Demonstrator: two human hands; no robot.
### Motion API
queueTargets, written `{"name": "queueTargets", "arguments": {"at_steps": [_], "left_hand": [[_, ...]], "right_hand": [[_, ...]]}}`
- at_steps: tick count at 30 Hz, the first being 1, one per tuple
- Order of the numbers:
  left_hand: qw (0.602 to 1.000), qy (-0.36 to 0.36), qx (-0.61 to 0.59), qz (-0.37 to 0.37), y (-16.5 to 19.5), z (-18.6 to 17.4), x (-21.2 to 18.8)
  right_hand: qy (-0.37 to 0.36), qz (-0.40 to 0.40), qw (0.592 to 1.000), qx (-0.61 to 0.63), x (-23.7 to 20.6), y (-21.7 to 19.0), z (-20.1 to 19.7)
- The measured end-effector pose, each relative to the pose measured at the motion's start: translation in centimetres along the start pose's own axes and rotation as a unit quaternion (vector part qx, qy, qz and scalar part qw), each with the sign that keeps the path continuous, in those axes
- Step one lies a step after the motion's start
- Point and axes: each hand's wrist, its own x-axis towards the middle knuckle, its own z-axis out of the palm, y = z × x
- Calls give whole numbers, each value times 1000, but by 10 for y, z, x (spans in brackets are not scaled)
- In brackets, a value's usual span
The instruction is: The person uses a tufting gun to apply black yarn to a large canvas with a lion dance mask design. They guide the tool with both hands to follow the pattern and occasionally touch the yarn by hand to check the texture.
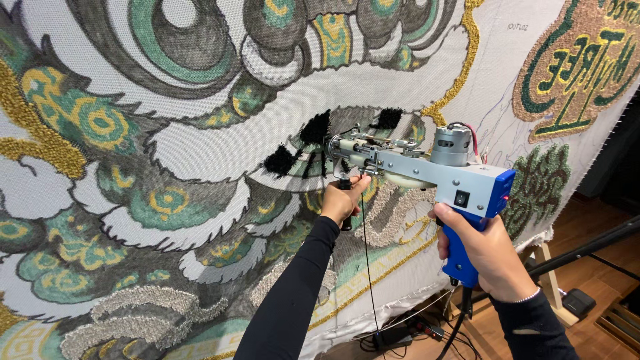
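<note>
My right hand (483, 250) is wrapped tight round the blue grip of the tufting gun (427, 167). My left hand (341, 200) is fisted on the gun's black front handle. The gun's nose is pressed to the stretched tufting cloth (200, 153), beside patches of black pile (313, 130). Black yarn (365, 267) hangs below the gun.

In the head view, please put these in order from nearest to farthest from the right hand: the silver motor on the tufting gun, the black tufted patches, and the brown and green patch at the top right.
From the right hand:
1. Silver motor, just above the hand, on top of the gun.
2. Black tufted patches, to the left, past the gun's front end.
3. Brown and green patch, far up at the top right.
</note>
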Motion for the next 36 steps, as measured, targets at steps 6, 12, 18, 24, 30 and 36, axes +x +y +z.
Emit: {"name": "queueTargets", "arguments": {"at_steps": [6,12,18,24,30,36], "left_hand": [[999,22,46,-16,-4,-9,13],[999,1,51,0,-2,-12,16],[997,-7,76,4,3,-16,26],[997,-12,75,-11,9,-19,27],[998,-3,60,1,13,-19,23],[998,-5,57,-1,24,-20,26]], "right_hand": [[-19,42,999,27,7,7,11],[-7,37,998,42,12,15,15],[-3,53,997,48,18,13,17],[5,65,997,43,18,9,22],[-6,53,997,55,20,4,25],[0,43,997,69,18,-4,28]]}}
